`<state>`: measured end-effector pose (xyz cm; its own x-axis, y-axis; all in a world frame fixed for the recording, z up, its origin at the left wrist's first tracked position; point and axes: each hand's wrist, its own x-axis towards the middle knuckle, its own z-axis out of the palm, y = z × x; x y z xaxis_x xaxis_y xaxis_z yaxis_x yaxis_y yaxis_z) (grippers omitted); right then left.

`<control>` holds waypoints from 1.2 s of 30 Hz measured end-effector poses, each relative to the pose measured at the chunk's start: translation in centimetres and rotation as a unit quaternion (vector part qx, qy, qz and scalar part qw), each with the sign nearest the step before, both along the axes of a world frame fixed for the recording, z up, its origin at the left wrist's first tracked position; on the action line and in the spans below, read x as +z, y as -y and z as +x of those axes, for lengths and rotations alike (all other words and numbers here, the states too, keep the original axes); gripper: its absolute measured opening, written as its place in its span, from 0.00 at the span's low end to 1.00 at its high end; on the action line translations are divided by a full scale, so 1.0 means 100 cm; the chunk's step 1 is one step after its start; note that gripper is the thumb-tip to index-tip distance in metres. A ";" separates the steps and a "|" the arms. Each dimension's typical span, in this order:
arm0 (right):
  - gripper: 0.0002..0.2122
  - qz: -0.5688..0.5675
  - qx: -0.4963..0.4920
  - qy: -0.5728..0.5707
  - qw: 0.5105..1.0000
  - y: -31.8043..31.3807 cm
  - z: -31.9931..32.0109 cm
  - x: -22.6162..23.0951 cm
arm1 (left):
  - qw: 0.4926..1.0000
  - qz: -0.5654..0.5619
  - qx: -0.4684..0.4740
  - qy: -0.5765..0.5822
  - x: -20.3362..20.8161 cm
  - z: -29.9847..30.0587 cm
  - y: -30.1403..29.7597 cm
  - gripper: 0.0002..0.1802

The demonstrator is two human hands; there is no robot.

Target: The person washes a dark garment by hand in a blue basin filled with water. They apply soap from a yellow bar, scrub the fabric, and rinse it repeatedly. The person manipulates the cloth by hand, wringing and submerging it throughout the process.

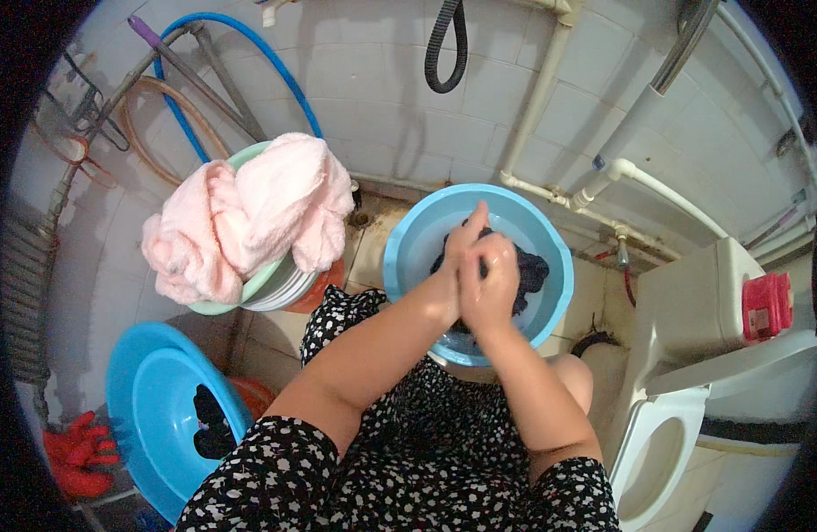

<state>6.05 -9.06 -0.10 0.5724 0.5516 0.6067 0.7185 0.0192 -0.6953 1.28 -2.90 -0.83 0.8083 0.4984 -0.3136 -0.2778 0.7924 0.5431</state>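
Note:
A light blue basin [563, 297] of water stands on the floor in front of me, with a dark, wet cloth [532, 273] bunched up in it. Above the middle of the basin my two hands press against each other. My left hand [464, 244] has its fingers pointing away from me, and a dark fold shows between it and the other hand. My right hand [492, 282] is curled into a fist around part of the cloth. The rest of the cloth spreads below and to the right, partly hidden by my hands.
At the left, a pink fluffy towel [289, 199] is heaped over a pale green basin [265, 282]. Nearer me stands a blue basin [164, 417] with small black cloths [211, 426] in it. Red gloves [78, 452] hang far left. A white toilet [665, 443] and pipes [670, 191] are at right.

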 end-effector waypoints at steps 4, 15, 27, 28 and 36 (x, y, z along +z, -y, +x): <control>0.17 -0.051 -0.078 -0.157 0.983 -0.012 0.035 -0.006 | 0.988 -0.005 0.073 -0.134 -0.001 0.017 0.013 0.17; 0.07 0.046 0.077 -0.251 0.964 0.021 -0.020 0.033 | 0.981 -0.056 0.157 -0.098 -0.033 0.028 -0.048 0.16; 0.18 -0.196 -0.035 -0.149 0.969 -0.019 0.045 -0.010 | 0.977 0.096 0.079 -0.172 -0.047 0.047 0.015 0.17; 0.19 -0.177 -0.020 -0.189 0.966 -0.018 0.049 -0.008 | 0.953 0.211 0.056 -0.210 -0.043 0.046 0.012 0.16; 0.11 -0.084 0.063 -0.187 0.977 0.009 0.018 0.037 | 0.724 0.649 -0.041 -0.232 -0.017 0.004 -0.019 0.17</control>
